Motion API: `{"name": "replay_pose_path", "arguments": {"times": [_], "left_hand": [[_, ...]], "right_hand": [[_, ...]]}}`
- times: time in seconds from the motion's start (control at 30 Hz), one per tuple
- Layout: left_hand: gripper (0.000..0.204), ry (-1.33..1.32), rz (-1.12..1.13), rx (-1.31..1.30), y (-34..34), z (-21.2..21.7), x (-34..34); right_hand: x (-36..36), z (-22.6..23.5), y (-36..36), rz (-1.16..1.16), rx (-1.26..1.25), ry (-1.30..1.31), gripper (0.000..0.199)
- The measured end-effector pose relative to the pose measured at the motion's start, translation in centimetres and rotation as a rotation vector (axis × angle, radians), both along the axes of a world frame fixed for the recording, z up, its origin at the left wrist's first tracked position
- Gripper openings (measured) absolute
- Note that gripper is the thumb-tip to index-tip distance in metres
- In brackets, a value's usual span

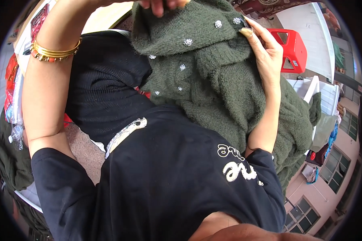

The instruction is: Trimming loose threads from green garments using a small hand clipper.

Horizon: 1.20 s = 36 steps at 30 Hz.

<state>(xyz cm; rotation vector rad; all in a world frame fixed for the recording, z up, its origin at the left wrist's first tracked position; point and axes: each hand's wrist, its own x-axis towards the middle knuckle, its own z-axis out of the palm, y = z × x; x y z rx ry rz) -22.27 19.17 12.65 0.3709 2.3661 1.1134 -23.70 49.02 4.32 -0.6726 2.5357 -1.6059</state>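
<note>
A fuzzy dark green knit garment (pixel 229 84) lies bunched over my lap and spreads to the right. Silvery, sparkling round ornaments (pixel 188 42) dot it in rows. My right hand (pixel 268 48) grips its upper right edge between thumb and fingers, beside one such ornament. Something small and dark shows at those fingertips, too small to name. At the top edge of the picture, my left hand (pixel 163 5) is over the garment's upper part. Its fingers are blurred and mostly cut off, so its grip is hidden. Gold bangles (pixel 55 52) circle my left forearm.
A red plastic stool (pixel 295 50) stands behind my right hand, near a white panel (pixel 305 30). At upper left is a pale tabletop (pixel 106 18). More dark green fabric (pixel 12 160) lies at far left, below a red and clear plastic bag (pixel 13 92).
</note>
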Motion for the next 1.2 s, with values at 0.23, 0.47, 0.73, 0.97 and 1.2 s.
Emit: {"name": "replay_pose_path", "arguments": {"times": [0.23,0.47,0.73,0.97,1.2], "left_hand": [[0.032,-0.314,-0.197,-0.258,0.8,-0.5,0.2],[0.022,-0.267,-0.208,-0.001,1.1,-2.9,-0.4],[0.016,-0.302,-0.038,0.130,1.8,-1.9,0.0],[0.020,-0.263,0.035,0.332,3.6,-1.3,0.6],[0.020,-0.451,0.208,0.382,2.6,-0.5,0.5]], "right_hand": [[-0.3,-0.6,0.2,-0.033,-0.057,-0.027,0.031],[-0.2,-0.6,1.0,-0.094,-0.095,-0.045,0.031],[0.3,1.1,1.2,-0.154,-0.252,-0.132,0.043],[2.1,2.4,-3.3,0.246,-0.258,-0.337,0.051],[1.5,2.2,-0.9,0.044,-0.314,-0.400,0.018]]}}
